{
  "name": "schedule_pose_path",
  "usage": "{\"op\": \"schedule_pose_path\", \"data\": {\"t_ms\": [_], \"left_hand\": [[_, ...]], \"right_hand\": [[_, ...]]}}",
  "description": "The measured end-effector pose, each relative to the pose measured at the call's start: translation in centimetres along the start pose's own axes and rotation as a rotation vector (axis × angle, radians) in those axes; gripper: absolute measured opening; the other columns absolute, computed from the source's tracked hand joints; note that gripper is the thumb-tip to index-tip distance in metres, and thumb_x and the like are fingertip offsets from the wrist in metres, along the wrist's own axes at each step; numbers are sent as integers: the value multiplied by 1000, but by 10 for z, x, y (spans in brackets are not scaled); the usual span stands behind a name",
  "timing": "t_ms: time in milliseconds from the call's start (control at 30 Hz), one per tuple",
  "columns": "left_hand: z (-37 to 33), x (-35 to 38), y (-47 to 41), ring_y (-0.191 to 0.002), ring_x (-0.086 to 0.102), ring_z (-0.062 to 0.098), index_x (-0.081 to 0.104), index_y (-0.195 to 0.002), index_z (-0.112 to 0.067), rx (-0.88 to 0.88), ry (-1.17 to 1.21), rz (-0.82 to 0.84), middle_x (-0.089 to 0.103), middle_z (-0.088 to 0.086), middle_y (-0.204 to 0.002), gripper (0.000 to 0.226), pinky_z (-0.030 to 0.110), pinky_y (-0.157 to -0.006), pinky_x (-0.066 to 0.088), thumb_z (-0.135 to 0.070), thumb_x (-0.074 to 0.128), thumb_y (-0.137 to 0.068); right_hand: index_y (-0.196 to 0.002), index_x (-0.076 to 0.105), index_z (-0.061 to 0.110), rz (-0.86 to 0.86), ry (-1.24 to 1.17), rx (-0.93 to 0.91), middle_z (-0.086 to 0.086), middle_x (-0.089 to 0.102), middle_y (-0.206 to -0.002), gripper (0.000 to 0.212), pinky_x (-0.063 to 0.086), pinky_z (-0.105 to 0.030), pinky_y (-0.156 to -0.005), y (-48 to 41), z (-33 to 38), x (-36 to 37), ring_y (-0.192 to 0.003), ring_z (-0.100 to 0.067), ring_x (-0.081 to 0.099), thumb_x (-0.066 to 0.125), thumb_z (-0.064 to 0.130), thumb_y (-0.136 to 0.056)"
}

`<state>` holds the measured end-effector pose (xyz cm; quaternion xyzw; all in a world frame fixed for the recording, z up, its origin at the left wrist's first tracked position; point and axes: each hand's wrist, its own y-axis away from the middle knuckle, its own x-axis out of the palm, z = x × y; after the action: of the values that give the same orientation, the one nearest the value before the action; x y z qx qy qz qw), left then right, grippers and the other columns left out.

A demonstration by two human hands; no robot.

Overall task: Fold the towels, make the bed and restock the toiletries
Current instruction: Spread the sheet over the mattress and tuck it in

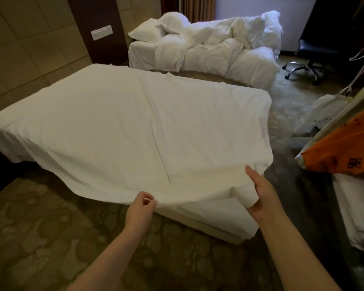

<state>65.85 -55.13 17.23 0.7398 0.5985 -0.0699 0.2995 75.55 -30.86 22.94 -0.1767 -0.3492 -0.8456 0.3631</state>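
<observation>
We see 2 bare forearms reaching forward to the foot of the near bed [189,223]. The left hand [142,206] pinches the hem of the white sheet [135,127] between thumb and curled fingers. The right hand [261,192] clamps a bunched fold at the corner, thumb on top. The sheet lies spread over the mattress. Dark print on the orange bag [343,148] is too blurred to read.

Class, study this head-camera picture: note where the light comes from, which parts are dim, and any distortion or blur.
Head view, light: daylight comes from the window beyond the far bed, while the carpet and left wall are dim; head view, distortion: the wide lens bows the edges of the sheet; head view, focus: the orange bag looks soft.
</observation>
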Motion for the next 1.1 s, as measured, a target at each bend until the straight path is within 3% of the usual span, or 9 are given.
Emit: {"op": "schedule_pose_path", "data": {"t_ms": [233, 367, 467, 567, 667, 733, 867, 967, 1100], "left_hand": [[-104, 26, -13, -111, 41, -6, 28, -129, -47, 626, -220, 227, 38, -19, -127, 61, 2, -81, 34, -38, 66, -82], [-141, 26, -45, -110, 35, -20, 7, -136, -56, 730, -251, 200, 29, -25, -135, 80, -4, -82, 31, -37, 65, -83], [-156, 6, -84, -107, 46, -3, 15, -142, -47, 739, -316, -28, 38, -8, -138, 70, -2, -79, 34, -16, 55, -93], [-156, -25, -119, -101, 41, -3, 8, -139, -52, 795, -424, -40, 32, -6, -141, 77, -6, -76, 32, -9, 52, -94], [-139, -59, -158, -108, 47, 7, -6, -136, -61, 852, -535, 10, 15, -10, -147, 99, 0, -76, 34, -6, 60, -88], [-128, -79, -187, -111, 52, 14, -5, -139, -53, 845, -527, -72, 14, -10, -146, 104, 10, -79, 40, -11, 70, -81], [-115, -132, -244, -88, 59, 13, 3, -148, -39, 780, -328, -232, 48, 3, -128, 95, 16, -71, 43, -11, 67, -85], [-111, -189, -283, -85, 57, 5, 23, -148, -29, 674, -231, -244, 59, -9, -112, 64, 12, -74, 42, -18, 56, -94], [-105, -268, -338, -80, 60, 2, 66, -109, -20, 538, -116, -237, 62, -18, -84, 20, 14, -69, 44, -16, 53, -94]], "right_hand": [[-94, 59, 7, 63, 86, -10, -4, 61, -77, 6, 55, -35, -62, -70, 8, 93, -72, -17, 63, 62, 11, -90], [-106, 58, -1, 120, 175, 11, -9, 62, -78, 23, 53, -37, -67, -112, 3, 140, -71, -21, 65, 62, 15, -91], [-95, 58, 2, 187, 252, 61, -11, 62, -80, 11, 49, -32, -57, -133, -9, 179, -68, -21, 65, 59, 12, -91], [-97, 59, -1, 200, 274, 137, -12, 60, -80, 13, 49, -28, -50, -150, -22, 218, -67, -23, 62, 59, 10, -91], [-88, 62, -2, 208, 253, 214, -12, 63, -74, 10, 54, -33, -64, -169, -37, 261, -73, -24, 64, 58, 8, -90], [-78, 60, -1, 223, 241, 237, -7, 63, -61, 13, 55, -31, -66, -181, -52, 294, -60, -18, 66, 57, 3, -90], [-83, 57, -2, 165, 228, 197, -12, 61, -68, 7, 55, -23, -49, -199, -99, 369, -49, -15, 64, 57, 0, -90], [-86, 57, 0, 121, 240, 129, -15, 63, -77, 5, 54, -23, -49, -213, -135, 424, -63, -22, 65, 56, 1, -91], [-89, 57, 2, 94, 335, 25, -14, 61, -85, 2, 52, -21, -49, -233, -181, 488, -72, -20, 62, 56, 2, -90]]}}
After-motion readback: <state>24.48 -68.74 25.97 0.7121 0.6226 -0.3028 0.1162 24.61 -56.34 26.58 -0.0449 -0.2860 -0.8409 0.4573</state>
